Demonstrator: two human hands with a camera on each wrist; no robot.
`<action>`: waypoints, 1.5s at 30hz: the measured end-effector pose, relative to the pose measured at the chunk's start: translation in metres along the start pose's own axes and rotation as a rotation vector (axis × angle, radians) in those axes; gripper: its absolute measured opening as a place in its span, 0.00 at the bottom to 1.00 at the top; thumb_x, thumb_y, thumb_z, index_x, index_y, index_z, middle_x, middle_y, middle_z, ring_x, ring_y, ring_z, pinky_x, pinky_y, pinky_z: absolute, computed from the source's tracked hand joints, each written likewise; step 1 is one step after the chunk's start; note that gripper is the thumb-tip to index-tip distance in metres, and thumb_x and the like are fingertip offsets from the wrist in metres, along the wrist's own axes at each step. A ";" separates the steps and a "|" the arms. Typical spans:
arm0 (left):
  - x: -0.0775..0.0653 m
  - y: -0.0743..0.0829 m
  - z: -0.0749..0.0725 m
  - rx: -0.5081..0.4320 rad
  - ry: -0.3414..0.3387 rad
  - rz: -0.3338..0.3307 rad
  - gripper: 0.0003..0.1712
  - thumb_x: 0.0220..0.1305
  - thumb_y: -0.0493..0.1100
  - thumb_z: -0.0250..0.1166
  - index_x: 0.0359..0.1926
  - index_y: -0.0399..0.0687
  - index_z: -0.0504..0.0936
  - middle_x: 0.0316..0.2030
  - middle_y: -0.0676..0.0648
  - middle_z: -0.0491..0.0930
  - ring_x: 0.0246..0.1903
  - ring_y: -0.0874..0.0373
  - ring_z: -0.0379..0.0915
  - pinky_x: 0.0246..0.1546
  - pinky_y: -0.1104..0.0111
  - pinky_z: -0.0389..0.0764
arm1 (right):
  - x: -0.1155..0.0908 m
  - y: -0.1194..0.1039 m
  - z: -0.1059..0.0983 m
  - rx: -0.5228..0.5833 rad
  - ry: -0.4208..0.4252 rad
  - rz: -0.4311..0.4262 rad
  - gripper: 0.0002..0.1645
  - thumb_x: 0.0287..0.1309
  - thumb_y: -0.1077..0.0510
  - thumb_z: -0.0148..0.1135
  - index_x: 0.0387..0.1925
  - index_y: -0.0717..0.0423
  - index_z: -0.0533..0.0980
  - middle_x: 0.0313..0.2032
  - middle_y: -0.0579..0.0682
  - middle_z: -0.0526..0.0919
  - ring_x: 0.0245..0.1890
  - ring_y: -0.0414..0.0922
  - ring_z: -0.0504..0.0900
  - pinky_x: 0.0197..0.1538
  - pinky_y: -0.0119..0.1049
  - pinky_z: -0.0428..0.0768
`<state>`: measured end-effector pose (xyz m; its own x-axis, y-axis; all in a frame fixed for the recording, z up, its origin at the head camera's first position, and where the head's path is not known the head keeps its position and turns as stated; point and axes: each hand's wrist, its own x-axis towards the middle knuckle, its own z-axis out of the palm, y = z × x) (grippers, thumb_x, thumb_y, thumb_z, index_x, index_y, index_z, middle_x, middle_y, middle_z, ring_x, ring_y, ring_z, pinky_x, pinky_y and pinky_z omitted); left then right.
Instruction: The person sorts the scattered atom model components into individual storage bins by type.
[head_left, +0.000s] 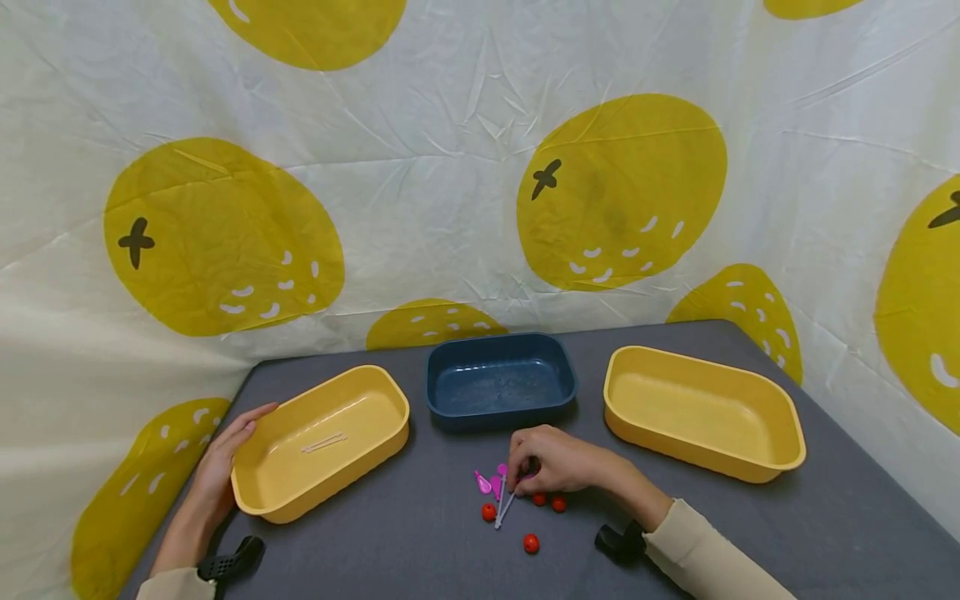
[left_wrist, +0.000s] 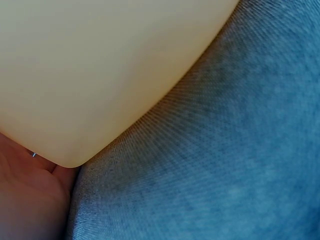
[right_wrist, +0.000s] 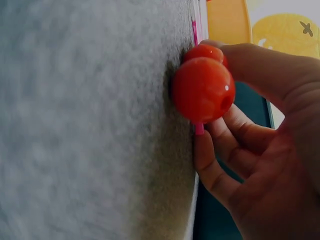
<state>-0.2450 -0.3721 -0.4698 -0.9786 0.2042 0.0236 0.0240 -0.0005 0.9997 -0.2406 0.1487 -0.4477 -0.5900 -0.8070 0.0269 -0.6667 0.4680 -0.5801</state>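
Observation:
My left hand (head_left: 219, 465) rests along the outer left side of a yellow tray (head_left: 378, 454), its fingers straight against the wall. In the left wrist view, part of the palm shows beside the tray. Two thin pale sticks (head_left: 324, 442) lie inside that tray. Over the middle of the table, my right hand (head_left: 557, 460) pinches the upper end of a thin white stick (head_left: 507, 508). Another similar stick (head_left: 501, 492) lies close beside it. Around the fingertips are small pink pieces (head_left: 483, 482) and several red beads (head_left: 531, 543). One red bead (right_wrist: 203, 90) partly hides the right fingertips in the right wrist view.
A dark blue tray (head_left: 502, 414) stands at the back middle of the grey table (head_left: 420, 550). Another yellow tray (head_left: 697, 454) is at the right. Behind the table hangs a white curtain (head_left: 435, 208) with yellow fruit prints.

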 end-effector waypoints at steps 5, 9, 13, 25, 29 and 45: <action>-0.001 -0.001 0.000 0.002 0.005 -0.004 0.30 0.78 0.50 0.38 0.74 0.42 0.52 0.66 0.55 0.63 0.59 0.72 0.69 0.53 0.78 0.75 | -0.001 0.003 -0.002 0.065 0.001 -0.010 0.02 0.55 0.52 0.69 0.32 0.42 0.85 0.34 0.38 0.78 0.34 0.35 0.77 0.39 0.28 0.78; 0.000 -0.001 0.000 -0.007 0.007 -0.004 0.30 0.78 0.49 0.38 0.74 0.42 0.53 0.66 0.54 0.63 0.58 0.72 0.70 0.53 0.78 0.75 | -0.001 0.005 -0.004 0.111 0.015 -0.010 0.02 0.55 0.53 0.69 0.32 0.42 0.85 0.34 0.39 0.79 0.34 0.35 0.78 0.40 0.29 0.80; 0.000 -0.001 -0.001 -0.010 0.005 -0.003 0.30 0.78 0.49 0.38 0.74 0.42 0.53 0.66 0.54 0.63 0.58 0.71 0.70 0.53 0.78 0.75 | -0.002 0.007 -0.007 0.125 0.039 -0.005 0.02 0.56 0.54 0.69 0.33 0.42 0.84 0.33 0.36 0.81 0.33 0.31 0.78 0.39 0.29 0.80; 0.001 -0.002 -0.002 0.002 0.017 -0.014 0.30 0.78 0.50 0.38 0.74 0.43 0.53 0.67 0.53 0.62 0.59 0.72 0.69 0.53 0.78 0.75 | -0.002 0.009 -0.009 0.182 0.042 0.035 0.02 0.58 0.53 0.66 0.34 0.43 0.83 0.29 0.34 0.82 0.29 0.32 0.77 0.35 0.29 0.80; 0.001 -0.002 -0.003 -0.011 0.003 -0.012 0.30 0.78 0.50 0.38 0.74 0.43 0.52 0.68 0.52 0.61 0.59 0.72 0.69 0.53 0.78 0.75 | -0.002 0.011 -0.009 0.207 0.043 0.044 0.02 0.58 0.54 0.66 0.34 0.42 0.83 0.29 0.35 0.82 0.29 0.33 0.77 0.35 0.30 0.80; 0.001 0.000 -0.002 0.011 0.024 -0.039 0.30 0.78 0.51 0.38 0.74 0.45 0.53 0.69 0.52 0.60 0.59 0.72 0.69 0.54 0.79 0.75 | -0.003 0.007 -0.013 0.287 0.063 0.019 0.03 0.59 0.55 0.66 0.35 0.45 0.83 0.31 0.40 0.85 0.29 0.35 0.79 0.36 0.33 0.82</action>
<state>-0.2466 -0.3742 -0.4703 -0.9835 0.1804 -0.0149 -0.0120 0.0174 0.9998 -0.2495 0.1592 -0.4414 -0.6344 -0.7708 0.0587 -0.5041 0.3549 -0.7873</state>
